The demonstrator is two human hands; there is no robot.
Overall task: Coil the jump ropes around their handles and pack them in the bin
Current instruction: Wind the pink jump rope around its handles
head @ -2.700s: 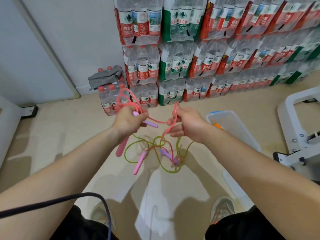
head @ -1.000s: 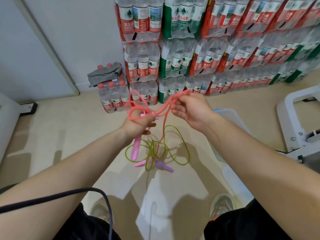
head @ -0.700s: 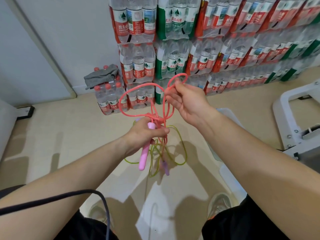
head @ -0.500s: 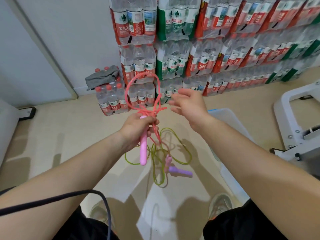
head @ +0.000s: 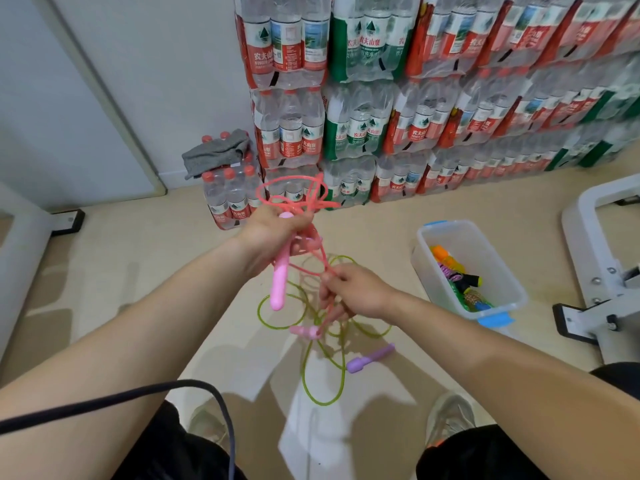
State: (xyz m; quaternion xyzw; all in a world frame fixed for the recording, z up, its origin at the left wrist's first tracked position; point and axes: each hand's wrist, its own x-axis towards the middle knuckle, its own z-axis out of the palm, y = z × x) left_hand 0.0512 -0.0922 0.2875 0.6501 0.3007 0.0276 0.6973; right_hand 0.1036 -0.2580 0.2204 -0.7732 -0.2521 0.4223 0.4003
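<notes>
Jump ropes outside the bin number two, one pink and one yellow-green. Low at the left, one black cable (head: 138, 396) curves across the view. Further back, one grey cloth (head: 216, 155) lies on a short pack of bottles beside the stacked water-bottle packs (head: 360, 126) along the wall.

The left hand (head: 273, 233) has its fingers curled tight round the top of one pink handle (head: 278, 282), which hangs straight down from the fist. Loops of the pink rope (head: 309, 201) stand tangled above it. Lower and to the right, the right hand (head: 356, 294) pinches a strand of that rope between curled fingers. The second pink handle (head: 304, 330) dangles just below it.

The yellow-green rope (head: 304, 368) sprawls on the floor beneath both hands, with one purple handle (head: 370, 358) showing. Right of that stands the clear bin (head: 491, 258), with coiled ropes inside (too bunched to count). One white frame (head: 588, 258) stands at the far right.
</notes>
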